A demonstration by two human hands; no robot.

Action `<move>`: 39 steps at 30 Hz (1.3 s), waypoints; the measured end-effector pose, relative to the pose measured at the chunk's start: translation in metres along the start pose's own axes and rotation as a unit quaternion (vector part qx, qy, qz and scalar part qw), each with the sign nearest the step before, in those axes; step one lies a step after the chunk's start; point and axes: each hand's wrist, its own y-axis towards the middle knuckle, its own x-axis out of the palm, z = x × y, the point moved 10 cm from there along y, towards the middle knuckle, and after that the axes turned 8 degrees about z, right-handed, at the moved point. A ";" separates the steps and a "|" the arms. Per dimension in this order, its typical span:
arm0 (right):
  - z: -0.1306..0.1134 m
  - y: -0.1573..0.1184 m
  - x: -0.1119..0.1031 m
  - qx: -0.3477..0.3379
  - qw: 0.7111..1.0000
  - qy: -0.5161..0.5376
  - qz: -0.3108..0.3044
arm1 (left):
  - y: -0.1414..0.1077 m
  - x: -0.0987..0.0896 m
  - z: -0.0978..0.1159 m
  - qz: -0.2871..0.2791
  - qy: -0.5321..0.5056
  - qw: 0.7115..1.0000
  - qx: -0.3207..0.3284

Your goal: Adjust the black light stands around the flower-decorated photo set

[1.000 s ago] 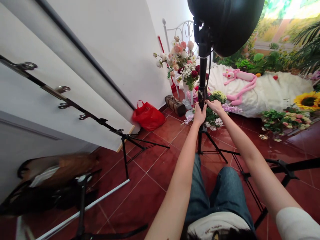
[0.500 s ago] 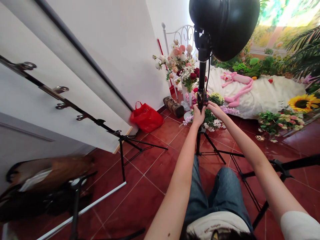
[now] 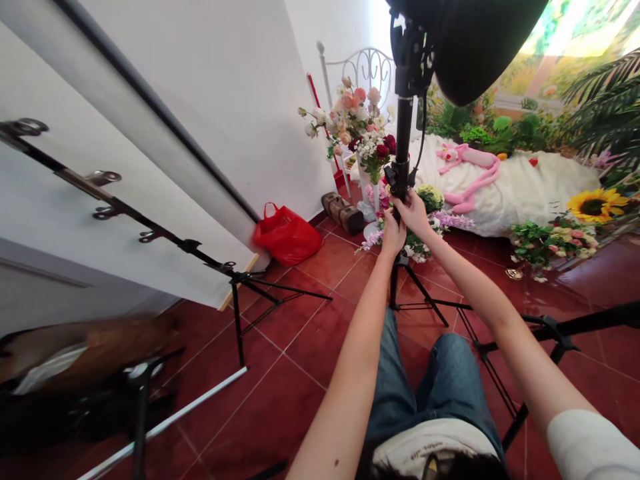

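Just below its black locking collar (image 3: pixel 399 176), the light stand (image 3: pixel 404 130) was gripped by the left hand (image 3: pixel 394 233), with the right hand (image 3: pixel 415 213) closed around it slightly higher, the two nearly together. How tightly they were clamped could not be told, since some fingers were hidden. This doubled hold was probably needed to steady the shaft beneath the bulky black lamp reflector (image 3: pixel 483 47) carried at the top. A cable (image 3: pixel 421 137) was hung loosely alongside. The stand was placed upright on the red tiled floor (image 3: pixel 310 320), ahead of the denim-clad knees (image 3: pixel 456 363), its tripod legs (image 3: pixel 424 287) spread, presumably for balance. Beyond, artificial flowers (image 3: pixel 357 110) were arranged near a white metal headboard (image 3: pixel 369 70), and a pink plush toy (image 3: pixel 474 160) was laid on a white cover (image 3: pixel 545 193), seemingly for display. Further left, a red plastic bag (image 3: pixel 287 233) was set on the floor, perhaps out of the way.
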 end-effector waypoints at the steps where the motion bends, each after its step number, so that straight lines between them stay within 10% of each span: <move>1: -0.005 0.007 0.001 -0.006 1.000 0.023 -0.015 | 0.000 0.000 0.000 -0.003 0.008 1.000 0.000; 16: -0.045 0.072 -0.001 -0.118 0.980 0.143 -0.075 | -0.004 -0.002 -0.002 0.030 0.020 0.999 -0.021; 27: 0.012 -0.015 -0.039 -0.065 0.980 -0.054 -0.182 | -0.004 -0.006 0.002 0.058 0.032 0.998 -0.009; 39: 0.056 0.004 -0.015 0.008 0.992 -0.072 -0.106 | -0.003 -0.006 0.002 0.050 0.033 0.998 -0.007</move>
